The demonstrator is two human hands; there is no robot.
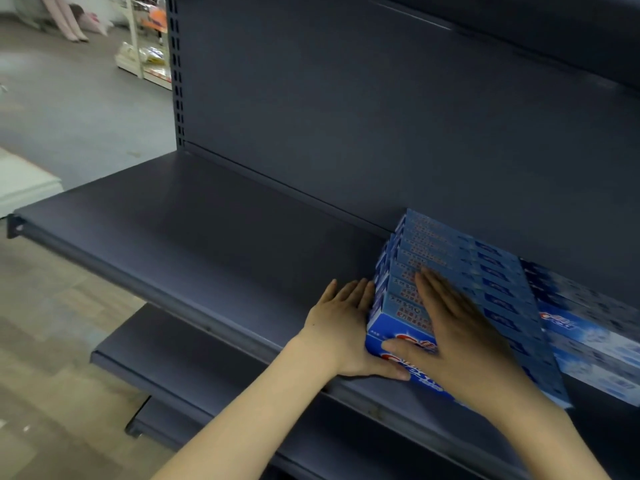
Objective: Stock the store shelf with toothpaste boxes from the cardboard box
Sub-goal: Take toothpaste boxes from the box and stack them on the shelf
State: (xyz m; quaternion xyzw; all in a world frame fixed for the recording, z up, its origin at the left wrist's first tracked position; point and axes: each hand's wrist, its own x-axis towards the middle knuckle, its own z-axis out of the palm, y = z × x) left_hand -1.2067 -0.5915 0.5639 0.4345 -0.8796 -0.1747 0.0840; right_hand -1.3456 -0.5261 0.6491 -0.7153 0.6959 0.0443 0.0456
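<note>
A block of several blue toothpaste boxes (485, 271) lies on the dark grey store shelf (207, 230), at its right part. My left hand (343, 323) presses flat against the block's left end, fingers straight, thumb along the front edge. My right hand (453, 327) lies flat on top of the block, thumb down over the front face with the red logo. A second group of toothpaste boxes (588, 323) sits just to the right, touching the block. The cardboard box is out of view.
The shelf's back panel (346, 116) rises behind the boxes. Lower shelves (173, 341) stick out below the front edge. To the left are the floor (69, 116), a white display rack (145, 46) far back and a white unit (24, 185).
</note>
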